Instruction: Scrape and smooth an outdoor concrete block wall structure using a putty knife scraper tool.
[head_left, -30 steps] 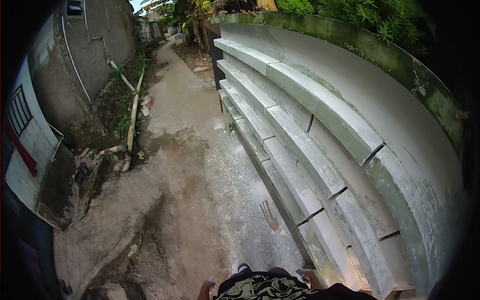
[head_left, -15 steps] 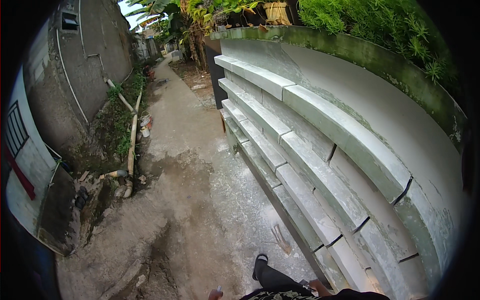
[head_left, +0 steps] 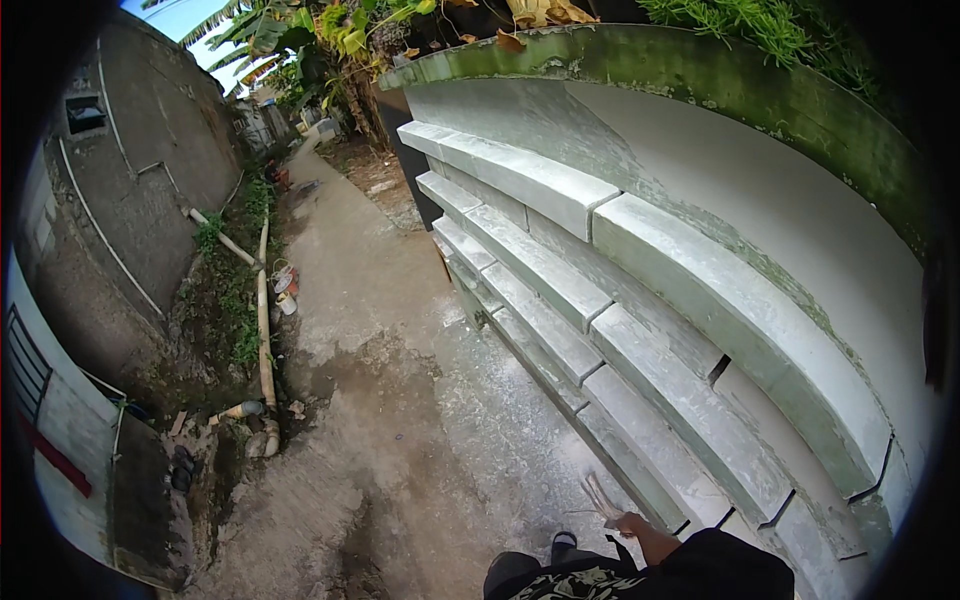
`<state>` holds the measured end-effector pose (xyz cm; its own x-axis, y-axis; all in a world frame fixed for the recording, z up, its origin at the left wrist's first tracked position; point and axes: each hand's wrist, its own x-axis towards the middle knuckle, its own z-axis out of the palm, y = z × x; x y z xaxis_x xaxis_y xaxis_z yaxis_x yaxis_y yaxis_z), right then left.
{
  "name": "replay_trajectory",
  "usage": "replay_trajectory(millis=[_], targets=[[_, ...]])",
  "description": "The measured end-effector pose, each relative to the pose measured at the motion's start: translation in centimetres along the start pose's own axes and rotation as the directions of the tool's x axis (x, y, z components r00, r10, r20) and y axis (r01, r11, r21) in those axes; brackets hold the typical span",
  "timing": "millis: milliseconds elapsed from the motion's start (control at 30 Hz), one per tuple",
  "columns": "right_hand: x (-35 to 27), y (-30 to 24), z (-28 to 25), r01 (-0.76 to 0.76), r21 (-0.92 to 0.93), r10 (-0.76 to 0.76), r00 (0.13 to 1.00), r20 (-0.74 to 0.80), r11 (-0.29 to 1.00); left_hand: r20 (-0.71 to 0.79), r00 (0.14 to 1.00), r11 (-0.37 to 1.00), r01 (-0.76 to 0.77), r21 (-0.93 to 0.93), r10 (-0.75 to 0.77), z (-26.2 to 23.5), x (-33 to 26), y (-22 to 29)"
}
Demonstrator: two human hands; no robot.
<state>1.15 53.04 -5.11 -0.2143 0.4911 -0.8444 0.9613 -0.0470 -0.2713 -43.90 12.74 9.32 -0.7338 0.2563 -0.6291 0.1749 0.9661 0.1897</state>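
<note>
My right hand (head_left: 631, 524) reaches forward from a dark sleeve, low in the view and close to the stepped concrete ledges (head_left: 640, 420) on my right. Its fingers are too small to make out, so I cannot tell whether they hold anything. Just beyond the fingertips, thin pale strands like dry twigs (head_left: 599, 496) show against the ground; whether the hand touches them is unclear. A dark strap-like piece (head_left: 621, 552) hangs beside the wrist. My left hand is out of view. One foot in a dark sandal (head_left: 564, 541) shows below.
A concrete path (head_left: 340, 270) runs ahead, stained and rough nearby. Pipes (head_left: 264, 330) lie along its left, beside weeds and a grey house wall (head_left: 150, 190). A pale bucket (head_left: 287, 303) stands there. Above the ledges is a mossy planter rim (head_left: 640, 55).
My right hand has moved forward and stretched out beside the ledges. My left hand, visible at the lower edge before, has left the view. The view has tilted and shifted.
</note>
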Motion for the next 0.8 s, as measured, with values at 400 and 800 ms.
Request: replay_trajectory(millis=[400, 800], targets=[[1.8, -29.2, -9.5, 0.433, -0.155, -0.459, 0.854, -0.245, 0.888, -0.002, 0.964, 0.952, -0.264, 0.156, 0.267, -10.9, 21.2, 12.2], [-13.0, -36.3, -11.9, 0.355, 0.099, -0.253, 0.81, -0.529, 0.93, 0.102, 0.838, 0.798, -0.542, 0.265, 0.536, -15.4, 40.1, 23.7]])
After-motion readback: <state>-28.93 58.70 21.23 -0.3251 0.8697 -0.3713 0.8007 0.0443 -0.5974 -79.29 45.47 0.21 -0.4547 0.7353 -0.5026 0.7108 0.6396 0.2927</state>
